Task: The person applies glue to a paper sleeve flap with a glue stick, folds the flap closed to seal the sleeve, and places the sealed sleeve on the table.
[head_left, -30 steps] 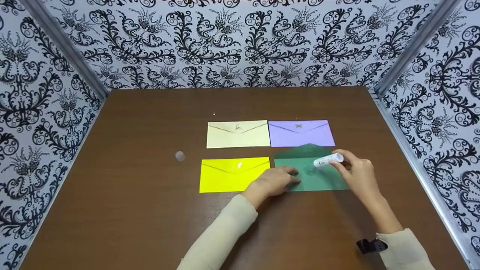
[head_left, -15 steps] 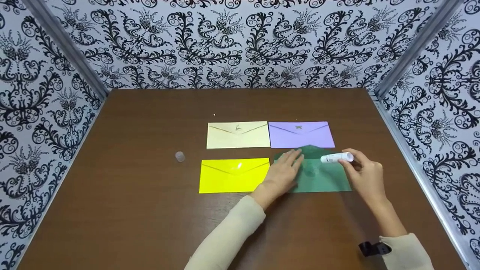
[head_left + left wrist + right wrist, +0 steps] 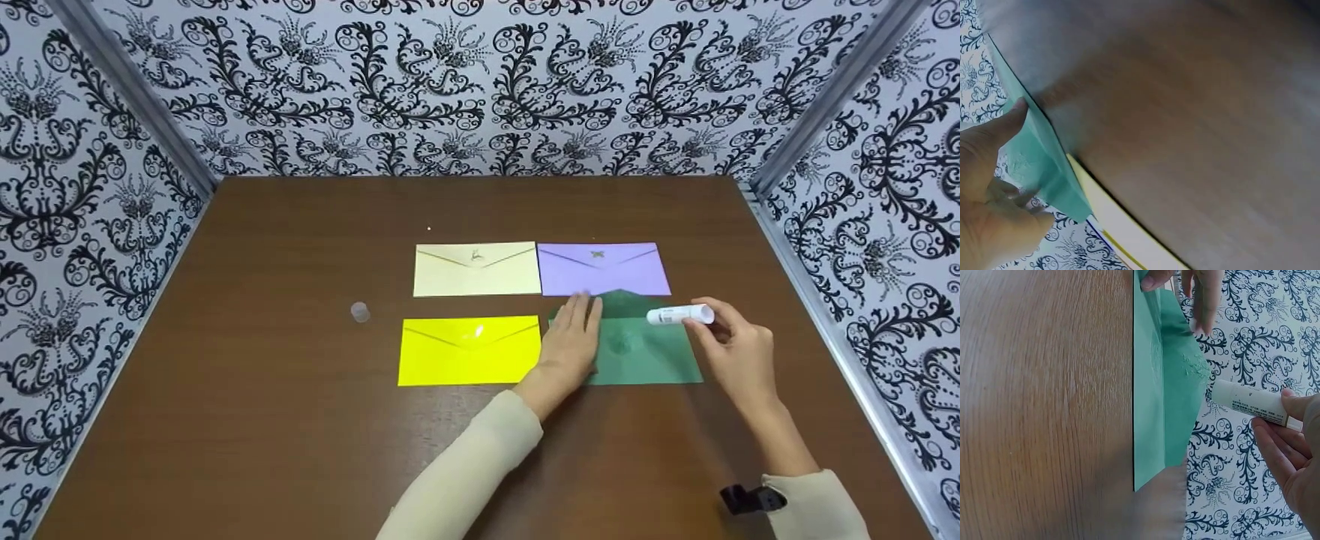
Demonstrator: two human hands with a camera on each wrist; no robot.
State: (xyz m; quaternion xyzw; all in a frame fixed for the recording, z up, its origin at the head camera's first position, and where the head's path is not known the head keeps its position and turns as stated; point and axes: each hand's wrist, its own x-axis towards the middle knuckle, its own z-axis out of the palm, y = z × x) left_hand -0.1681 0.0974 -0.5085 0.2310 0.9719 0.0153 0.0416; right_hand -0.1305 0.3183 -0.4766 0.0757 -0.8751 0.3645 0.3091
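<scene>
A green envelope (image 3: 649, 356) lies at the near right with its flap (image 3: 1176, 399) raised. White smears show near the flap's tip in the right wrist view. My left hand (image 3: 571, 345) is over the envelope's left end, fingers stretched toward the flap; in the left wrist view the thumb touches the envelope's near edge. Between thumb and fingers, my right hand (image 3: 739, 360) pinches a white glue stick (image 3: 679, 314). The stick is held nearly level above the envelope's right part, its uncapped end pointing left and apart from the paper.
A yellow envelope (image 3: 469, 360) lies left of the green one. Behind them are a cream envelope (image 3: 476, 277) and a purple envelope (image 3: 600, 276), both with flaps down. A small translucent cap (image 3: 360, 312) stands farther left on the brown table (image 3: 262, 390). Patterned walls (image 3: 420, 90) surround the tabletop.
The left hand has slid up and straightened its fingers toward the flap. My right hand has moved the glue stick rightward, away from the middle of the green envelope.
</scene>
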